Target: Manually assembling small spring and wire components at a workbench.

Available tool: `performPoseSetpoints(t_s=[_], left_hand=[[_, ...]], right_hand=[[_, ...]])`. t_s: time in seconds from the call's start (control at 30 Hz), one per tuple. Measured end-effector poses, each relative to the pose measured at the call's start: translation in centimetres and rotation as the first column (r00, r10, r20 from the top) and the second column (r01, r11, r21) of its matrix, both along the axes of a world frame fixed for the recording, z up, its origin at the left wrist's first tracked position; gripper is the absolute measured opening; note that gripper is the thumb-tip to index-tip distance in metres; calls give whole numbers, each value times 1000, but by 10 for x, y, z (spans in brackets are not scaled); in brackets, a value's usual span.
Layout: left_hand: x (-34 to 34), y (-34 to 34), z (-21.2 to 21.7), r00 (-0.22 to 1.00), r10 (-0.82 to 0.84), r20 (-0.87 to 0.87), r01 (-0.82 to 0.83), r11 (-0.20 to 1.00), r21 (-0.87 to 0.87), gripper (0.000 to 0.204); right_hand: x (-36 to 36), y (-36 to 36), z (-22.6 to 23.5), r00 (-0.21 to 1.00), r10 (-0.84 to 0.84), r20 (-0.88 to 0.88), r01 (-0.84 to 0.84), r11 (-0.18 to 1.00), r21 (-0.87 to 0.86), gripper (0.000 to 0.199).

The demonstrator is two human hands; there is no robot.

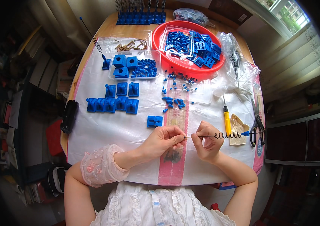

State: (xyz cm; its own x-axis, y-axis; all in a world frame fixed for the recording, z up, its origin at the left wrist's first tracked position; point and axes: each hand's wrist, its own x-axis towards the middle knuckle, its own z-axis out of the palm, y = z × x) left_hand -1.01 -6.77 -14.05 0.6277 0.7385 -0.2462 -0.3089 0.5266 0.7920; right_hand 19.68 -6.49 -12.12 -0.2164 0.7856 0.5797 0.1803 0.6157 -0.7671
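A black coil-spring rod (237, 135), pinched by left hand (162, 141) and right hand (208, 142) over the near worktop (103, 130), extends rightward before a yellow-handled screwdriver (227, 120) and scissors (257, 126). Farther, a red basin (221, 64) and clear tray (135, 78) hold blue parts (208, 60).

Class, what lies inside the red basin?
The red basin holds narrow blue pieces, larger blue parts and a clear plastic container. Whatever lies beneath the heaped pieces is covered.

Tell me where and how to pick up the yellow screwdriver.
Take the thick yellow handle at mid-length, probably best from above, pinching across its sides. The screwdriver appears to lie flat, its thin shaft pointing away from the person; the black spring appears close to the handle's near end.
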Motion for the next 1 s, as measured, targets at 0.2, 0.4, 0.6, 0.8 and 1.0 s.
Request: performPoseSetpoints(t_s=[0.2, 0.4, 0.6, 0.8, 1.0], left_hand=[[1, 2, 3, 999, -7, -31, 6, 1000, -28, 15], [2, 0, 2, 1000, 28, -10, -28, 999, -32, 17], [2, 2, 3, 1000, 4, -17, -4, 1000, -8, 17], [2, 1, 2, 1000, -18, 5, 18, 1000, -12, 16], [2, 2, 0, 999, -24, 31, 25, 999, -40, 13]], right_hand=[[4, 1, -6, 998, -34, -48, 29, 993, -113, 19], [6, 2, -6, 1000, -18, -20, 16, 997, -75, 18], [4, 0, -4, 1000, -22, -3, 21, 999, -39, 18], [3, 1, -3, 1000, -24, 7, 24, 998, -57, 18], [4, 1, -3, 1000, -15, 24, 16, 999, -36, 18]])
